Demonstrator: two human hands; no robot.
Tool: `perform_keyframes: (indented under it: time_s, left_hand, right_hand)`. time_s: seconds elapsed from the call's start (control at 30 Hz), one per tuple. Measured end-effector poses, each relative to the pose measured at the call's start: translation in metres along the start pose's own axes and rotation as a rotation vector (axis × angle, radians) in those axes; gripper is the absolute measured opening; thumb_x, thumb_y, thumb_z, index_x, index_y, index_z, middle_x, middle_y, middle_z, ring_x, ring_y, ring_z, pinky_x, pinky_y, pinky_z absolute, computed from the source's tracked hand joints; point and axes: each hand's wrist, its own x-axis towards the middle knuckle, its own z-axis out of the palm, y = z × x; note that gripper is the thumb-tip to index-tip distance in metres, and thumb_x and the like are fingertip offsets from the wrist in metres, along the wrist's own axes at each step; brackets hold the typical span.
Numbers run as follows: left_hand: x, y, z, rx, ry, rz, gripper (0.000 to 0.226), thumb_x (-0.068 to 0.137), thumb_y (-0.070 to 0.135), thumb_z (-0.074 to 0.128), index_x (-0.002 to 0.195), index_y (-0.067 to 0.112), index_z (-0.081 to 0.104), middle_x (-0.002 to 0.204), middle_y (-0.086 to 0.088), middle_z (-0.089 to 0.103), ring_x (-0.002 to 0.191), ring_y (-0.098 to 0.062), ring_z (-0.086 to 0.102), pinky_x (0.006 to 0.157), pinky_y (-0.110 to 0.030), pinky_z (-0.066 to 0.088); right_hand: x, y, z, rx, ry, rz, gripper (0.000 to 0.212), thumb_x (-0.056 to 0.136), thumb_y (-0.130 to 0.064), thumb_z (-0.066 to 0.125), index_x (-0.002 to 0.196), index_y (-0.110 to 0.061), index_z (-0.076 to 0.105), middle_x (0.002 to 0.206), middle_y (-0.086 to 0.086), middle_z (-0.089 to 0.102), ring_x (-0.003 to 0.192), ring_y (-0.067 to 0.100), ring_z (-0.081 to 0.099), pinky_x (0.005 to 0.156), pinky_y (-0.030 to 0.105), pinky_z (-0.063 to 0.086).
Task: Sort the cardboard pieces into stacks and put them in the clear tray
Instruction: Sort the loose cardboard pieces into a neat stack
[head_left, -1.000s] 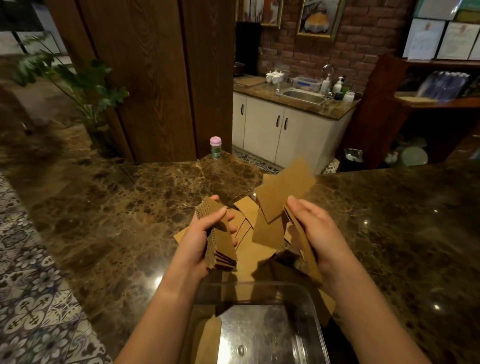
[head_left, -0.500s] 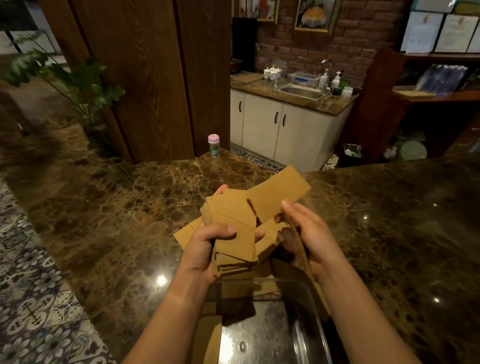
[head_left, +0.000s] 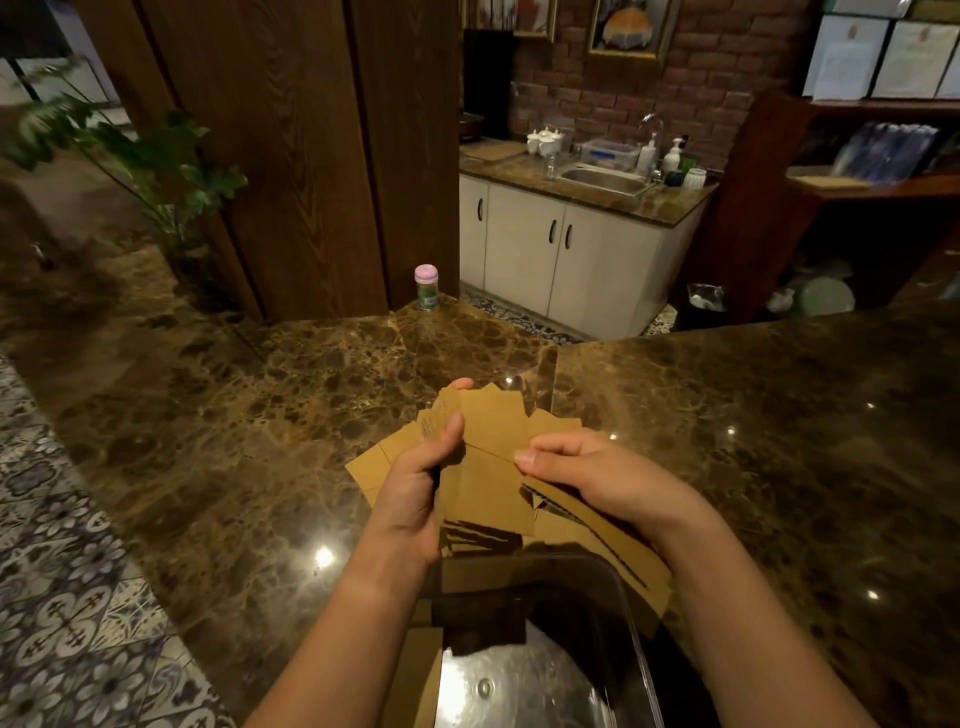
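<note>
Here, in the head view, the left hand (head_left: 415, 493) grips a stack of cardboard pieces (head_left: 488, 467) above the counter (head_left: 260, 415), near its front edge. The right hand (head_left: 597, 473) pinches the stack's right side, with more pieces under it. The clear tray (head_left: 631, 623) sits just below, at the front edge; bare counter spreads left and right. A second ago the pieces were fanned apart between the hands; now they are gathered. No writing is readable.
</note>
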Motion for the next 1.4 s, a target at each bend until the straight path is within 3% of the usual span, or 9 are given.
perform_keyframes:
  time_s: [0.17,0.3,0.57,0.7,0.87,0.97,1.03,1.13,1.4]
  left_hand:
    - [0.004,0.003,-0.005,0.068,0.03,-0.049,0.058,0.063,-0.001,0.058,0.114,0.026,0.062,0.101,-0.024,0.072,0.085,-0.037,0.071,0.066,-0.051,0.058]
    - [0.006,0.004,-0.012,-0.029,0.073,-0.02,0.059,0.067,-0.003,0.049,0.119,0.023,0.053,0.1,-0.028,0.067,0.08,-0.038,0.067,0.065,-0.046,0.058]
    - [0.008,-0.002,-0.016,-0.128,0.16,-0.017,0.046,0.079,0.027,0.067,0.125,0.025,0.064,0.101,-0.021,0.072,0.082,-0.03,0.069,0.078,-0.047,0.054]
    - [0.011,-0.003,-0.016,-0.12,0.195,-0.035,0.039,0.08,0.036,0.065,0.114,0.018,0.064,0.089,-0.016,0.075,0.076,-0.031,0.074,0.061,-0.046,0.059]
    - [0.012,-0.001,-0.019,-0.078,0.243,-0.072,0.048,0.08,0.042,0.065,0.123,0.021,0.061,0.098,-0.019,0.074,0.08,-0.034,0.072,0.064,-0.049,0.058]
    - [0.01,0.0,-0.021,-0.115,0.241,-0.054,0.042,0.081,0.039,0.066,0.119,0.021,0.061,0.107,-0.022,0.069,0.093,-0.041,0.068,0.084,-0.055,0.054]
    - [0.01,0.001,-0.021,-0.128,0.244,-0.023,0.04,0.082,0.039,0.065,0.118,0.022,0.062,0.116,-0.023,0.066,0.105,-0.041,0.063,0.097,-0.057,0.047]
    - [0.008,0.0,-0.017,-0.109,0.199,0.004,0.038,0.084,0.04,0.062,0.117,0.022,0.063,0.118,-0.023,0.066,0.108,-0.039,0.063,0.094,-0.055,0.05]
    - [-0.015,-0.005,-0.005,-0.181,-0.087,-0.121,0.045,0.088,0.03,0.067,0.132,0.023,0.06,0.133,-0.032,0.055,0.112,-0.042,0.06,0.105,-0.055,0.039]
  right_hand:
    - [0.005,0.005,0.008,-0.077,0.107,-0.037,0.023,0.096,-0.038,0.063,0.091,-0.026,0.081,0.096,-0.02,0.077,0.091,-0.008,0.068,0.087,0.024,0.049]
    - [0.0,0.006,-0.006,0.145,0.214,-0.049,0.03,0.098,-0.02,0.052,0.098,-0.034,0.079,0.098,-0.013,0.077,0.088,0.009,0.074,0.066,0.022,0.058]
    - [0.003,0.01,-0.008,0.537,0.553,-0.186,0.024,0.095,-0.003,0.06,0.108,-0.021,0.07,0.083,-0.007,0.078,0.073,0.007,0.074,0.054,0.024,0.056]
    - [0.0,0.01,-0.003,0.537,0.622,-0.268,0.021,0.091,-0.004,0.066,0.103,-0.021,0.069,0.085,-0.009,0.077,0.08,0.013,0.074,0.065,0.029,0.059]
    - [-0.025,0.009,0.012,0.274,0.527,-0.69,0.018,0.075,-0.016,0.076,0.079,-0.033,0.07,0.089,-0.011,0.071,0.092,0.014,0.067,0.079,0.03,0.058]
    - [-0.037,0.019,0.03,-0.024,0.369,-0.863,0.013,0.076,-0.012,0.076,0.08,-0.024,0.071,0.094,-0.007,0.072,0.103,0.02,0.068,0.093,0.03,0.053]
    - [-0.038,0.026,0.041,-0.268,0.324,-0.899,0.006,0.078,-0.013,0.075,0.078,-0.018,0.073,0.096,-0.004,0.072,0.107,0.017,0.066,0.101,0.031,0.048]
    - [-0.034,0.033,0.051,-0.492,0.316,-0.927,0.003,0.078,-0.01,0.08,0.078,-0.009,0.077,0.099,0.003,0.073,0.114,0.014,0.063,0.11,0.04,0.041]
    - [-0.029,0.019,0.052,-0.517,0.235,-0.823,0.011,0.077,-0.014,0.084,0.084,-0.008,0.078,0.122,0.001,0.07,0.133,0.009,0.052,0.119,0.034,0.03]
